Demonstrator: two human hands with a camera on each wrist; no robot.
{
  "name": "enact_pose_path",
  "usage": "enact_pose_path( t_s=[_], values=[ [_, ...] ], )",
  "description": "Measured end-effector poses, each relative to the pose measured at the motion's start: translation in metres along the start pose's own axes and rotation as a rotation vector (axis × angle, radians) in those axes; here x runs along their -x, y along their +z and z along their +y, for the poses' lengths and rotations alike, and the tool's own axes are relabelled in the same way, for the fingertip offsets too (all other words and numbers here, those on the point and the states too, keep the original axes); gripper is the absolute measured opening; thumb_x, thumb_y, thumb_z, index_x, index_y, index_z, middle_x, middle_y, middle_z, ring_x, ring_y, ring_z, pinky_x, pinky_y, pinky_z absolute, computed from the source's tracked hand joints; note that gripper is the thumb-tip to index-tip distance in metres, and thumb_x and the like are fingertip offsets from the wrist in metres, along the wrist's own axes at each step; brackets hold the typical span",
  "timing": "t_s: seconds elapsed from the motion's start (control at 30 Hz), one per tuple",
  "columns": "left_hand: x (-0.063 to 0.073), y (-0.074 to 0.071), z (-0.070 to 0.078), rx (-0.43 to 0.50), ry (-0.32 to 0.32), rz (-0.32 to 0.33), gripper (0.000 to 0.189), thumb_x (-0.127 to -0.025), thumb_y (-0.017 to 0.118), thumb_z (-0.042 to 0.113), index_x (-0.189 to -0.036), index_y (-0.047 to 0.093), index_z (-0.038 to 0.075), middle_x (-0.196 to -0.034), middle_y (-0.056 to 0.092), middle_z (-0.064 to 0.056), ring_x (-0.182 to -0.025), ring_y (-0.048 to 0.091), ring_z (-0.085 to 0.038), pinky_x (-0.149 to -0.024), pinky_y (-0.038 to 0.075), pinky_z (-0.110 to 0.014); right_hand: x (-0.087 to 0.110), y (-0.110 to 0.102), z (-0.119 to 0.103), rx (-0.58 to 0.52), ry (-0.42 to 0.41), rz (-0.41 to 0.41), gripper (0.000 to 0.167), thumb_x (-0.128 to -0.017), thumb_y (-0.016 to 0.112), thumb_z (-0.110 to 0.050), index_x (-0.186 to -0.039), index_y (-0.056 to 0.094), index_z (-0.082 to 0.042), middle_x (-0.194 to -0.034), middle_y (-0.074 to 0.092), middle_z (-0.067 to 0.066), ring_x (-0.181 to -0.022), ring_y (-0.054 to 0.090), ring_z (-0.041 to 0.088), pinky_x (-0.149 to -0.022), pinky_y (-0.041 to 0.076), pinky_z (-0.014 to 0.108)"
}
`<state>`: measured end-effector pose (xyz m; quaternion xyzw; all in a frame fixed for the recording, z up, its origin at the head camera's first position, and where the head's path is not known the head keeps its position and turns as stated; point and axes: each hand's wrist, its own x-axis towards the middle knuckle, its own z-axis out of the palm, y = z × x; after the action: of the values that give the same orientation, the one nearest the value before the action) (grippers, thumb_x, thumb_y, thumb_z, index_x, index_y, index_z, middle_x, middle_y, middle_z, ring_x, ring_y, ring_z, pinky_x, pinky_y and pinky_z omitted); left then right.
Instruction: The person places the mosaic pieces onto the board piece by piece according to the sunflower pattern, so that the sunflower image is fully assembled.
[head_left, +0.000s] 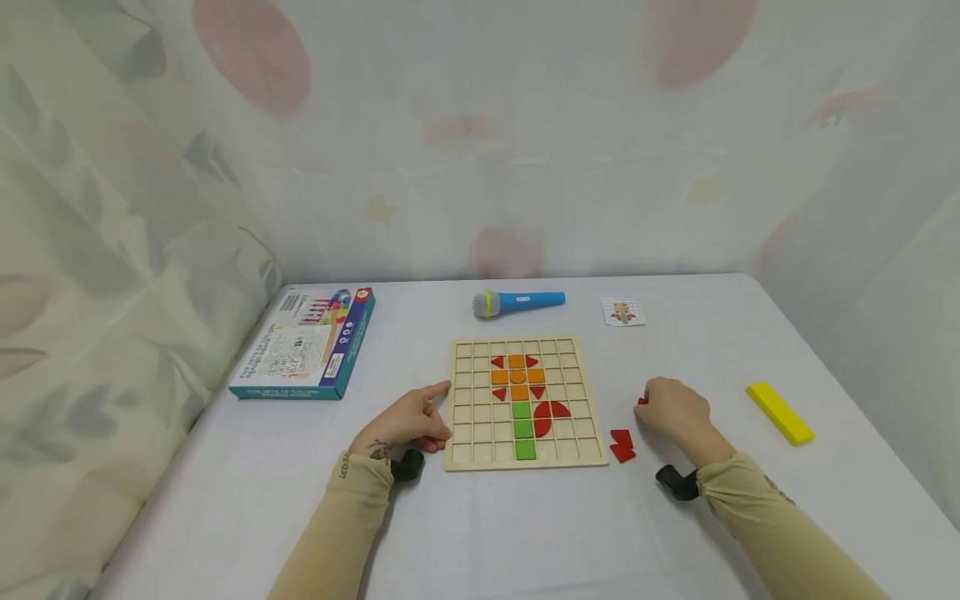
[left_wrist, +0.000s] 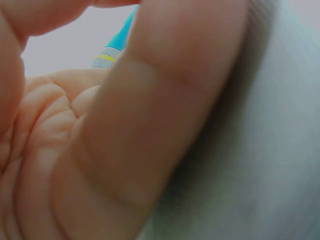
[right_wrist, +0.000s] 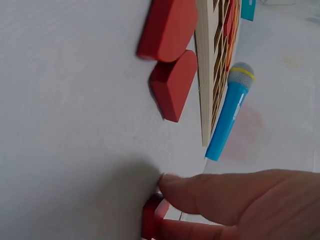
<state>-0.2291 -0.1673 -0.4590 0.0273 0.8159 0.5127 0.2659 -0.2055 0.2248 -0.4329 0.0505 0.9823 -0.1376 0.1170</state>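
Note:
A wooden grid board [head_left: 480, 454] lies on the white table. Set in its cells are orange pieces [head_left: 517, 362], several red triangles [head_left: 499, 393], a column of green squares [head_left: 524, 429] and red quarter-circle pieces [head_left: 543, 427]. At the board's left edge my left hand [head_left: 405, 421] touches the rim with its outstretched index finger, the other fingers loosely bent. To the right of the board, my right hand [head_left: 678, 412] pinches a small red piece [right_wrist: 152, 216] between thumb and fingers, low over the table. Two loose red pieces [head_left: 622, 446] lie between that hand and the board.
Behind the board lies a blue toy microphone [head_left: 531, 302]. A small pattern card [head_left: 622, 312] is to its right. A flat game box [head_left: 303, 346] rests at the far left, and a yellow bar [head_left: 780, 413] at the right. Cloth hangs along the table's back edge.

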Motion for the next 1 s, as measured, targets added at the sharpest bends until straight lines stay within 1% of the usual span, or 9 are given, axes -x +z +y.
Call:
enact_pose_path(
  t_s=[0.17, 0.3, 0.4, 0.53, 0.63, 0.77, 0.9, 1.0],
  values=[
    [0.0, 0.0, -0.001, 0.003, -0.001, -0.002, 0.09, -0.07, 0.073, 0.0, -0.146, 0.028, 0.015, -0.069, 0.058, -0.009, -0.051, 0.058, -0.013, -0.05, 0.053, -0.026, 0.0, 0.0, -0.002, -0.004, -0.003, 0.006, 0.02, -0.081, 0.062, -0.02, -0.083, 0.061, 0.0, -0.072, 0.058, 0.008, -0.064, 0.051, 0.021, -0.052, 0.041, 0.031],
    [0.0, 0.0, 0.0, 0.006, -0.003, -0.002, 0.09, -0.07, 0.073, 0.0, -0.146, 0.028, 0.015, -0.069, 0.058, -0.009, -0.051, 0.057, -0.013, -0.05, 0.053, -0.026, 0.0, -0.001, -0.003, -0.017, -0.016, 0.02, 0.015, -0.078, 0.059, -0.014, -0.082, 0.062, 0.0, -0.071, 0.057, 0.008, -0.063, 0.051, 0.022, -0.051, 0.041, 0.031],
    [0.0, 0.0, 0.0, 0.007, -0.003, -0.003, 0.09, -0.071, 0.073, -0.001, -0.146, 0.028, 0.015, -0.068, 0.058, -0.009, -0.05, 0.057, -0.013, -0.05, 0.053, -0.026, -0.001, -0.001, -0.004, -0.024, -0.015, 0.028, 0.015, -0.076, 0.057, -0.012, -0.083, 0.062, 0.001, -0.072, 0.057, 0.009, -0.063, 0.05, 0.022, -0.05, 0.04, 0.031],
    [0.001, 0.0, 0.001, 0.003, -0.003, -0.002, 0.089, -0.071, 0.073, 0.0, -0.146, 0.028, 0.014, -0.067, 0.058, -0.009, -0.05, 0.057, -0.013, -0.05, 0.053, -0.025, -0.002, 0.0, -0.004, -0.024, -0.013, 0.036, 0.017, -0.078, 0.055, -0.011, -0.085, 0.062, 0.002, -0.072, 0.058, 0.01, -0.062, 0.051, 0.022, -0.049, 0.041, 0.031],
    [0.001, 0.0, 0.001, 0.004, -0.005, 0.0, 0.089, -0.071, 0.073, 0.0, -0.146, 0.028, 0.014, -0.067, 0.058, -0.009, -0.05, 0.056, -0.013, -0.05, 0.053, -0.025, -0.002, 0.0, -0.003, -0.012, -0.027, 0.05, 0.016, -0.079, 0.052, -0.008, -0.085, 0.062, 0.003, -0.072, 0.059, 0.011, -0.062, 0.051, 0.023, -0.048, 0.042, 0.032],
    [0.0, 0.0, 0.0, 0.014, -0.006, -0.003, 0.089, -0.071, 0.072, -0.001, -0.146, 0.028, 0.014, -0.067, 0.058, -0.009, -0.05, 0.057, -0.013, -0.05, 0.052, -0.025, -0.003, -0.002, -0.004, -0.008, -0.05, 0.059, 0.013, -0.08, 0.054, -0.006, -0.084, 0.061, 0.003, -0.071, 0.059, 0.01, -0.061, 0.051, 0.023, -0.048, 0.042, 0.031],
    [0.0, 0.0, 0.0, 0.021, -0.008, -0.006, 0.089, -0.071, 0.072, -0.001, -0.146, 0.028, 0.014, -0.067, 0.058, -0.008, -0.05, 0.057, -0.012, -0.05, 0.052, -0.025, -0.006, -0.008, -0.014, -0.051, -0.077, 0.071, 0.012, -0.082, 0.057, -0.01, -0.084, 0.062, 0.0, -0.072, 0.059, 0.009, -0.063, 0.05, 0.021, -0.05, 0.04, 0.029],
    [0.0, 0.0, 0.0, 0.024, -0.009, -0.007, 0.089, -0.071, 0.072, -0.001, -0.146, 0.028, 0.015, -0.067, 0.058, -0.008, -0.05, 0.057, -0.012, -0.05, 0.052, -0.025, -0.008, -0.015, -0.029, -0.094, -0.129, 0.107, 0.014, -0.084, 0.056, -0.013, -0.087, 0.065, -0.002, -0.076, 0.061, 0.008, -0.064, 0.051, 0.02, -0.05, 0.039, 0.027]
  ],
)
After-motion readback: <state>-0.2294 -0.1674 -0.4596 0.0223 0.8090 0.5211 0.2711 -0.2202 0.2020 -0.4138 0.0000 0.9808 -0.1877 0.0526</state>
